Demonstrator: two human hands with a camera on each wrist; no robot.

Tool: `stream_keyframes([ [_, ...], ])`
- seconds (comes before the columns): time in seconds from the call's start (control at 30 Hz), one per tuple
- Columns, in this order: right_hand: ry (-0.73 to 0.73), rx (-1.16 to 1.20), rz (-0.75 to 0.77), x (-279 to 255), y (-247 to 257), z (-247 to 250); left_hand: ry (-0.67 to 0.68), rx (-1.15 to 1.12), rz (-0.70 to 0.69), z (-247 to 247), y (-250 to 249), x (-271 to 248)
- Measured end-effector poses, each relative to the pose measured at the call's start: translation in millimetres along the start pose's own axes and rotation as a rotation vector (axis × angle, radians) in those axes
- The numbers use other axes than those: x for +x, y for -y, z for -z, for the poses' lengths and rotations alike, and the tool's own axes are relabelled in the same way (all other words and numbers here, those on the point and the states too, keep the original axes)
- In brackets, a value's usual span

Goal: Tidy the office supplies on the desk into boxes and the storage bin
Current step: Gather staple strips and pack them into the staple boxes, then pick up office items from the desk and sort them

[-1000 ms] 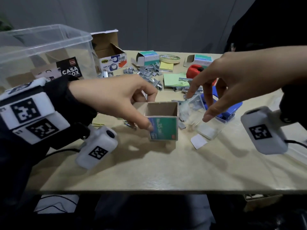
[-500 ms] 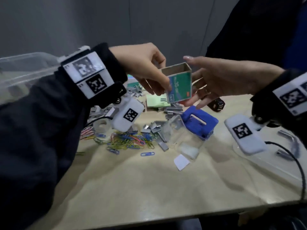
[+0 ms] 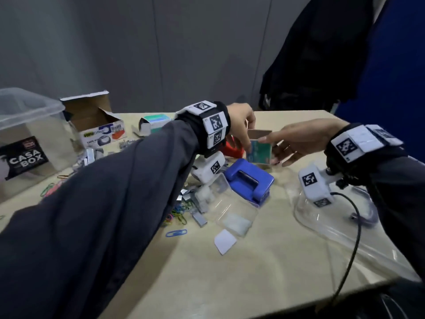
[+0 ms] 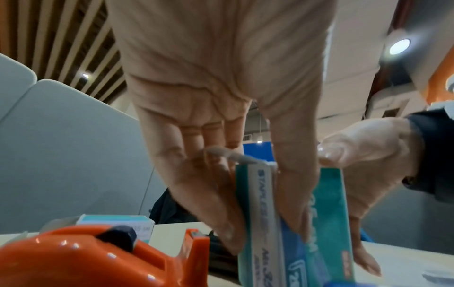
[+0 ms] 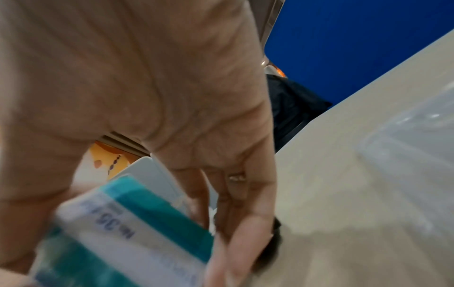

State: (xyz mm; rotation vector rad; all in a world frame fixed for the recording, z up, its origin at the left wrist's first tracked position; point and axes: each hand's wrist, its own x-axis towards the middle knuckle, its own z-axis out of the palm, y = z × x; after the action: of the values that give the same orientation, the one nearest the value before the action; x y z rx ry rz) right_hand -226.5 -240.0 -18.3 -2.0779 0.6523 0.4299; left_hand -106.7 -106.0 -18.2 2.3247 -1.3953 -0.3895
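Open-topped staple box gripped between left hand fingers and right hand fingers, blue hole punch just below.

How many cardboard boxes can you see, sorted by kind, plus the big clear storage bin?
Teal staple boxes: 2
White tape dispenser box: 1
Clear storage bin: 1
Total: 4
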Motion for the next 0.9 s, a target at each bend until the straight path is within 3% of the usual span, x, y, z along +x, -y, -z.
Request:
stream_keyframes([
  [0.33, -0.018, -0.2, -0.083, -5.2, 9.3, 6.8, 0.094, -0.024, 0.053, -19.3, -3.3, 7.2],
  [0.47, -0.107, -0.281, -0.097, -4.6, 13.4, 9.5, 0.132, -0.041, 0.056, -11.3, -0.7, 2.1],
  [0.73, -0.305, -0.592, -0.128, -6.8, 34.9, 14.6, 0.061, -0.133, 0.051, 27.2, 19.6, -33.3],
  [0.8, -0.392, -0.697, -0.09, -10.7, 43.3, 17.6, 0.055, -0.121, 0.059, 42.5, 33.8, -52.6],
  [0.9, -0.612, -0.703, 0.162, -18.6, 60.7, 11.7, 0.071, -0.116, 0.123, 59.0, 63.7, -79.1],
])
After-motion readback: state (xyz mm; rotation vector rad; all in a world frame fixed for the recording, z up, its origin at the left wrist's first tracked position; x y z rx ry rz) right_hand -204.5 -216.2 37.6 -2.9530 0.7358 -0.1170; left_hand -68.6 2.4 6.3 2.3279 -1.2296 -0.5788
